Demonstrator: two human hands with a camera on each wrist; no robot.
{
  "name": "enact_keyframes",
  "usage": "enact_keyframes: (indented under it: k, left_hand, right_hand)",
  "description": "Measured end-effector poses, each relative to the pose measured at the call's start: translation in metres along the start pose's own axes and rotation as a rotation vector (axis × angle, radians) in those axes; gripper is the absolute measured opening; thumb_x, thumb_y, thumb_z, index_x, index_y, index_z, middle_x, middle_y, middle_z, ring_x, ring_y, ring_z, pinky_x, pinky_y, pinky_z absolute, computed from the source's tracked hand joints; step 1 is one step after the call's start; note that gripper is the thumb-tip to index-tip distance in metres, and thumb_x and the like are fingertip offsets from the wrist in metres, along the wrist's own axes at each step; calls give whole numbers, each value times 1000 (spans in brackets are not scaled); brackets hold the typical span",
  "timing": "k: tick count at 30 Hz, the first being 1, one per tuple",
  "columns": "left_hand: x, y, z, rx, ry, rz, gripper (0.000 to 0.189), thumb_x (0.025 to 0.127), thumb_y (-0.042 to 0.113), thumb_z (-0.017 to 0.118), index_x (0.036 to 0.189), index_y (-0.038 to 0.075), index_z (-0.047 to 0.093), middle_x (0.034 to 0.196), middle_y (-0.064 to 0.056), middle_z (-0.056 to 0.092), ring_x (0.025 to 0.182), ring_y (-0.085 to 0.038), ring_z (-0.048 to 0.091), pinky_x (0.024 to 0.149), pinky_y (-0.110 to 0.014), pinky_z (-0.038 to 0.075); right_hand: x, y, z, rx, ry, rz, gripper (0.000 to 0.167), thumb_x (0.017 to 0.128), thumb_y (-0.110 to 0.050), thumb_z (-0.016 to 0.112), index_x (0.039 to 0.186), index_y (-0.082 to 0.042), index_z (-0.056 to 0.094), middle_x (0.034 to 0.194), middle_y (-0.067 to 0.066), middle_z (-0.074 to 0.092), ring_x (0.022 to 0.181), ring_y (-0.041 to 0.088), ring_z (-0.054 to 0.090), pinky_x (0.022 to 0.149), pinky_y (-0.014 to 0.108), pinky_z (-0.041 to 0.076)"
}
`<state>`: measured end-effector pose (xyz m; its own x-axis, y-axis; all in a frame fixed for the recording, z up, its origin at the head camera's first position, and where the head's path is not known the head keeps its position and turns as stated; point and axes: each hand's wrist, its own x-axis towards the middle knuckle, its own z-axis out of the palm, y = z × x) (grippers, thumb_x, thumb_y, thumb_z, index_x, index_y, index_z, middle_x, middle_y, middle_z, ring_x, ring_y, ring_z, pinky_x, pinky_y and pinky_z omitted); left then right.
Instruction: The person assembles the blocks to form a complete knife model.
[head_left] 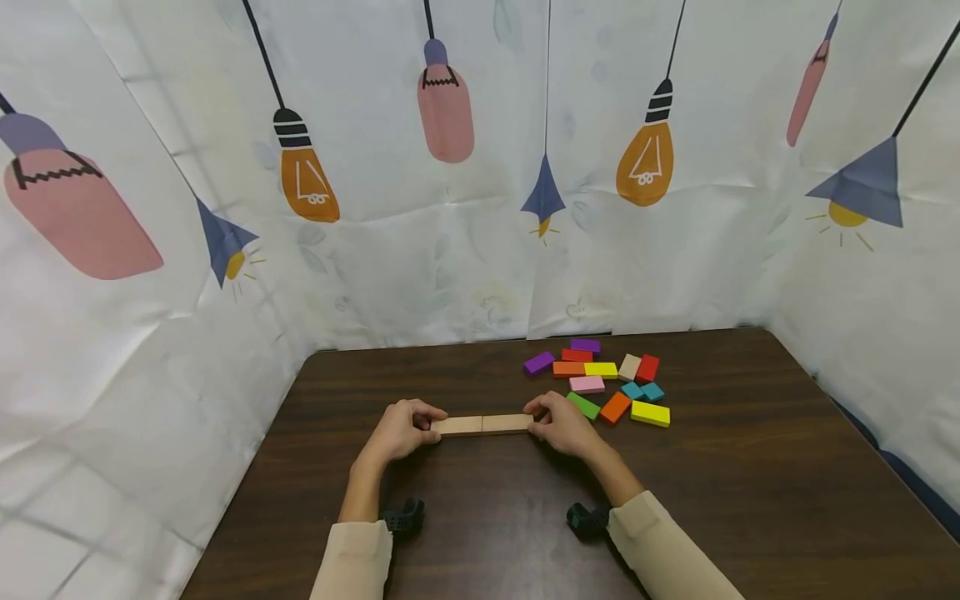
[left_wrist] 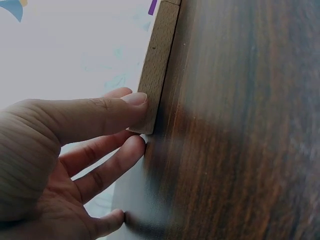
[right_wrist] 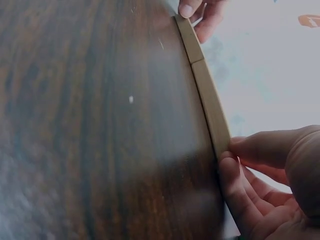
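Observation:
Two plain wooden blocks lie end to end in a straight row on the dark table, their short ends meeting in the middle. At the outer end of the left wooden block [head_left: 459, 427], my left hand [head_left: 401, 429] pinches it between thumb and fingers. The right wooden block [head_left: 504, 424] has its outer end pinched by my right hand [head_left: 564, 423]. In the left wrist view the thumb [left_wrist: 135, 99] presses the block's near side, with fingers behind it. The right wrist view shows the seam between the blocks and fingertips [right_wrist: 229, 167] at the near end.
Just beyond my right hand several coloured blocks lie scattered, among them a green block [head_left: 583, 406], an orange block [head_left: 615, 407], a yellow block [head_left: 650, 414] and a pink block [head_left: 587, 384]. A patterned white curtain [head_left: 450, 275] stands behind the brown table [head_left: 750, 467].

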<state>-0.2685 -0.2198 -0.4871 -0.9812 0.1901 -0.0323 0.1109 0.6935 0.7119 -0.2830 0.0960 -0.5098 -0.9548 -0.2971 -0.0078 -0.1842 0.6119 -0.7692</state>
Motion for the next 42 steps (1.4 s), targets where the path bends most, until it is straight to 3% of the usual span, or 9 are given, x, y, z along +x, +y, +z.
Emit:
enact_keyframes:
  k: [14,23,29,42]
  left_hand:
    - [1,-1,-1,20,3,10,27,83,3,83,107,15,81,99,-1,72,83,-14,57,70,-28,48]
    - [0,-1,-2,29,15,8,20,86,11,83,105,16,81,101,0,73,83,-13,58,72,-30,49]
    - [1,0,1,41,29,22,14,90,17,80,103,16,81,93,1,71,77,-12,57,66,-27,47]
    - [1,2,4,47,47,4,10,91,15,78,100,18,82,86,3,68,73,-13,55,64,-29,46]
  right_hand:
    - [0,-1,2,-12,-7,-12,16,92,-10,75,107,-13,74,105,3,63,74,11,60,67,26,53]
    - [0,-4,2,8,-20,-16,17,93,-8,75,109,-12,74,104,4,62,74,12,60,69,27,53]
    - [-1,-5,2,2,-12,-15,16,93,-8,75,108,-13,74,104,4,62,76,12,60,69,27,53]
    - [-2,-2,4,5,-12,-19,17,93,-8,75,109,-13,74,105,3,62,77,13,60,69,27,54]
